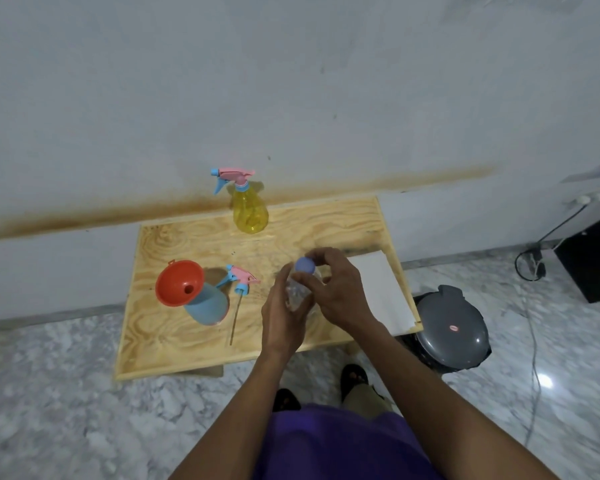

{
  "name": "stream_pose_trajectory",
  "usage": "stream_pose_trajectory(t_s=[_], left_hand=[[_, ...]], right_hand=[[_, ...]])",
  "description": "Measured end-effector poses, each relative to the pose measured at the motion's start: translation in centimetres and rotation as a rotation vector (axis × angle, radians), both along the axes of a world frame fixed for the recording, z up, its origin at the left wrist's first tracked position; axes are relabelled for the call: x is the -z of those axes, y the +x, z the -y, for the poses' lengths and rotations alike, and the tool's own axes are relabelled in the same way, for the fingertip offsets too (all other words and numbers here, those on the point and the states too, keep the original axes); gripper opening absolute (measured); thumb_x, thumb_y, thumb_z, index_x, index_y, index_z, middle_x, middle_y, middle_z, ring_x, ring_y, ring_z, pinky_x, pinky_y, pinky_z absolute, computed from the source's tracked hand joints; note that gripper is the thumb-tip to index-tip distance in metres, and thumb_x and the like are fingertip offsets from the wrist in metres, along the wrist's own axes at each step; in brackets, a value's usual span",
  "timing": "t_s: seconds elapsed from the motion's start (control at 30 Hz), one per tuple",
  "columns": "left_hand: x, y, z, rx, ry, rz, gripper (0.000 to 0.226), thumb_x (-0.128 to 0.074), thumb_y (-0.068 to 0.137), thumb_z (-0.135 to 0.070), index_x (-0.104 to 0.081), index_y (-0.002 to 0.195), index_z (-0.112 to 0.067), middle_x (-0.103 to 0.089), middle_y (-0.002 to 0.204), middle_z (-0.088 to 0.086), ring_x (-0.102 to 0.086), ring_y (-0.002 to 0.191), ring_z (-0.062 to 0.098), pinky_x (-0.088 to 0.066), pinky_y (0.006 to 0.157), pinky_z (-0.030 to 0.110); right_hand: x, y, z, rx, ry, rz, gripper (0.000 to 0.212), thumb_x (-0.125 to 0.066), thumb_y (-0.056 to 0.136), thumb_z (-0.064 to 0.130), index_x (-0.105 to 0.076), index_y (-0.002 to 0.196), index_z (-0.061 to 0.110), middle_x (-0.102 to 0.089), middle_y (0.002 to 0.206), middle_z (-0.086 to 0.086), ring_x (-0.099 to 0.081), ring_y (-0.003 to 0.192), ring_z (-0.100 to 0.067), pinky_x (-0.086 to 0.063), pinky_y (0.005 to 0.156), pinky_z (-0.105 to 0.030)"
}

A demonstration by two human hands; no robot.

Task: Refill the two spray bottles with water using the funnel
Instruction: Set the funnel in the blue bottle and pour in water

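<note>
Currently left hand (284, 310) grips clear water bottle (297, 294); right hand (340, 289) pinches its blue cap (305, 265). Risk: squeezing spills water; funnel (180, 283) may tip off blue spray bottle (208, 304).

Clear water bottle (297, 292) mostly hidden behind left hand (283, 315) and right hand (340, 292).

two spray bottles (249, 211) (207, 304), one funnel (179, 282), one water bottle (300, 289)

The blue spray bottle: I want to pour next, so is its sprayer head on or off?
Off. The blue spray bottle carries the orange funnel in its neck; its sprayer head lies beside it on the table.
</note>
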State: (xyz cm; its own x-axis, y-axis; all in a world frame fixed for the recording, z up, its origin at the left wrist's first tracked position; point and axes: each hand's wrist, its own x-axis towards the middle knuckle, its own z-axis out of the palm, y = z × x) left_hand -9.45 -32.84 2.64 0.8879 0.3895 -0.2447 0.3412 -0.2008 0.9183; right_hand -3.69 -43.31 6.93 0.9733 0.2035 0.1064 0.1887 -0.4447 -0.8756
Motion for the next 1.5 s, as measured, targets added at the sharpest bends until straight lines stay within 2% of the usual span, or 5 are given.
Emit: stream_pose_trajectory(t_s=[0.47,0.63,0.97,1.13,1.5], left_hand=[[0.9,0.1,0.0,-0.02,0.012,0.005,0.07,-0.075,0.083,-0.013,-0.044,0.141,-0.036,-0.062,0.134,0.001,-0.064,0.12,0.022,-0.055,0.093,0.055],[0.6,-0.3,-0.2,0.011,0.084,0.028,0.077,-0.063,0.076,-0.061,-0.036,0.145,-0.042,-0.059,0.142,-0.003,-0.06,0.126,0.02,-0.056,0.094,0.05],[0.5,-0.2,-0.1,0.043,0.077,0.026,0.079,-0.064,0.075,-0.066,-0.028,0.144,-0.052,-0.056,0.145,-0.003,-0.059,0.128,0.018,-0.055,0.095,0.049],[0.9,0.0,0.3,0.023,0.095,0.012,0.076,-0.074,0.086,-0.03,-0.034,0.15,-0.036,-0.056,0.145,0.002,-0.058,0.128,0.022,-0.053,0.099,0.05],[0.1,-0.4,0.5,0.021,0.047,0.005,0.073,-0.072,0.087,-0.048,-0.038,0.149,-0.031,-0.057,0.143,-0.009,-0.055,0.131,0.009,-0.052,0.102,0.048]], right_hand=[[-1.4,0.4,0.0,-0.121,-0.21,0.165,0.038,-0.073,0.085,0.023,-0.07,0.12,0.011,-0.07,0.111,-0.008,-0.062,0.103,-0.025,-0.051,0.087,-0.037],[-2.2,0.5,0.5,-0.165,-0.207,0.129,0.045,-0.077,0.083,0.023,-0.065,0.125,0.014,-0.069,0.119,-0.004,-0.061,0.105,-0.019,-0.047,0.087,-0.027],[-2.8,1.0,1.1,-0.166,-0.236,0.125,0.035,-0.072,0.087,0.015,-0.068,0.122,0.012,-0.07,0.118,-0.005,-0.059,0.106,-0.021,-0.05,0.09,-0.035],[-2.4,1.5,1.6,-0.31,-0.294,0.188,0.034,-0.068,0.088,0.012,-0.067,0.122,0.01,-0.069,0.12,-0.007,-0.058,0.111,-0.026,-0.047,0.091,-0.033],[-2.7,5.3,2.7,-0.063,0.018,0.11,0.035,-0.073,0.084,0.013,-0.068,0.119,0.014,-0.069,0.115,-0.001,-0.063,0.099,-0.012,-0.051,0.076,-0.014]])
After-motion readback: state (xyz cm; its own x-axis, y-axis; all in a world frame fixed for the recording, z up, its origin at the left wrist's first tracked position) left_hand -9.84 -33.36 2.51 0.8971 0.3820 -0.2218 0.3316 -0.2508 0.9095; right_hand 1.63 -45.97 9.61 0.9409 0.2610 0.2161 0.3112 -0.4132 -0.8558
